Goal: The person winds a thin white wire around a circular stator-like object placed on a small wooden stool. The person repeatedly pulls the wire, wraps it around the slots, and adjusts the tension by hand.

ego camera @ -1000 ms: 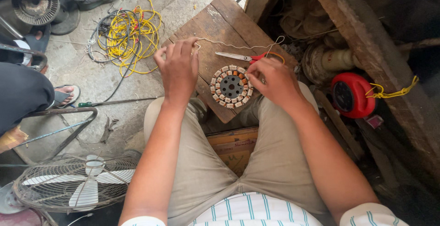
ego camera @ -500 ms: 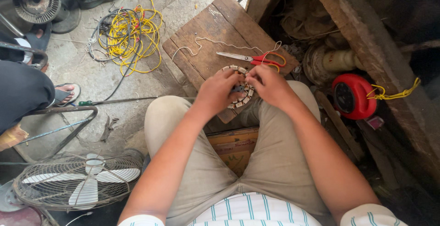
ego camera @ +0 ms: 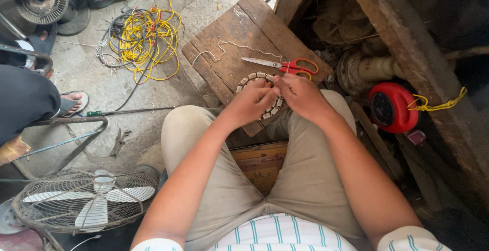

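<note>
Fingers (ego camera: 269,89) of left hand (ego camera: 252,103) and right hand (ego camera: 300,94) closed on ring-shaped motor stator (ego camera: 248,80), mid-winding; steady tension probably needed next

We find one package in view: a flat cardboard box (ego camera: 259,164) lying on the ground between the person's knees, just below the wooden board. We see its top face only, a brown rectangle with darker reddish-brown printed bands running across it; the trouser legs cover its left and right edges. We also note a small pink rectangular tag or label (ego camera: 416,137) lying just below the red round reel on the right; its face is too small to read. We find no signs and no screens in this view.
</note>
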